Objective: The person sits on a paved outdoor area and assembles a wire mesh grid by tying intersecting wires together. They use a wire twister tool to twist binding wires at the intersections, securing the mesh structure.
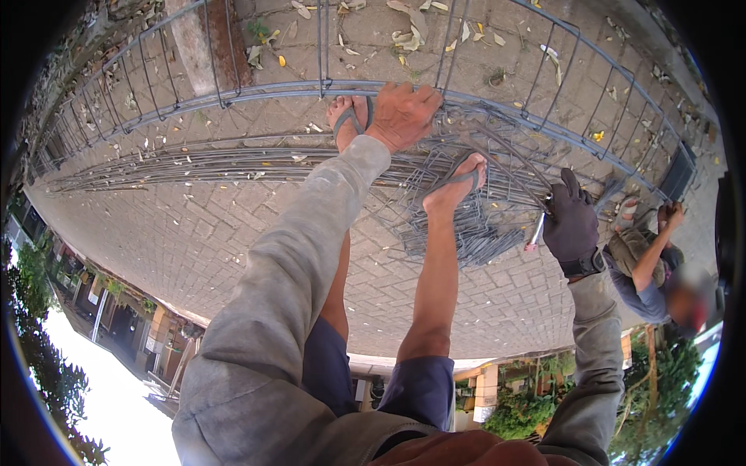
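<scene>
My bare left hand (404, 115) is closed over the long steel bars of a rebar cage (272, 89), its fingers curled over the far side. My right hand (571, 221), in a dark glove, is closed round a dark metal tool (509, 155) with two long thin arms. The tool reaches left toward the cage, close to my left hand; its far end is hard to make out. A short pale piece with a reddish end sticks out below the glove. Bent steel stirrups (474, 233) lie heaped beside my sandalled foot.
A bundle of long thin rods (210, 167) lies along the paving (217, 233), under the stirrups. A concrete post (194, 46) stands beyond the cage at left. Another person (653, 264) crouches at the right with hands near the cage's end. Dry leaves are scattered about.
</scene>
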Tool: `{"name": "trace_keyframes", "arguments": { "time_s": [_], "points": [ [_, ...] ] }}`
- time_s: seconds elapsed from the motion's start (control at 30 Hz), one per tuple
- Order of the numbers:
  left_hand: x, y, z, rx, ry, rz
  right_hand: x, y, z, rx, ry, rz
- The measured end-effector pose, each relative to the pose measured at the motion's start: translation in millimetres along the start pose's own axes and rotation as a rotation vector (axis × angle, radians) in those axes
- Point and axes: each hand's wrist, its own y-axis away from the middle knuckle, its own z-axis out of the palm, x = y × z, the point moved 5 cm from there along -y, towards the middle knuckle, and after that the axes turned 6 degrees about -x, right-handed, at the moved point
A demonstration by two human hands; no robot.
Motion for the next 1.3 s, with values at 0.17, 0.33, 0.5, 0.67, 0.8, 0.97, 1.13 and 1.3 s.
{"name": "trace_keyframes", "arguments": {
  "time_s": [0.17, 0.33, 0.5, 0.67, 0.8, 0.97, 1.13, 1.3],
  "points": [
    [21.6, 11.6, -31.2, 0.229, 0.034, -0.128, -8.8, 14.5, 5.0, 0.099, -0.005, 0.003],
    [100.3, 76.9, -20.1, 0.006, 1.204, -0.932, -62.1, 56.6, 50.1, 0.152, -0.226, 0.234],
    [144.1, 70.8, 11.9, -0.148, 2.809, -0.762, -138.9, 68.2, 131.3, -0.597, -2.247, 0.323],
    [145.1, 58.4, 31.8, -0.206, 2.768, -0.758, -131.8, 67.2, 117.1, -0.354, -1.961, 0.302],
    [152.4, 53.1, 28.7, 0.139, 2.026, -1.225, -131.1, 64.4, 100.9, 0.0, -0.913, 0.36],
    [133.6, 74.6, 9.3, -0.117, 2.206, -1.16, -158.7, 67.1, 144.9, -0.533, -1.91, 0.479],
    [130.8, 82.3, 27.1, -0.261, 2.555, -1.106, -168.3, 72.9, 134.8, -0.567, -2.334, 0.435],
    [130.7, 73.0, 13.2, -0.214, 1.417, -1.417, -173.1, 61.7, 116.3, 0.161, -0.909, 0.439]
  ]
}}
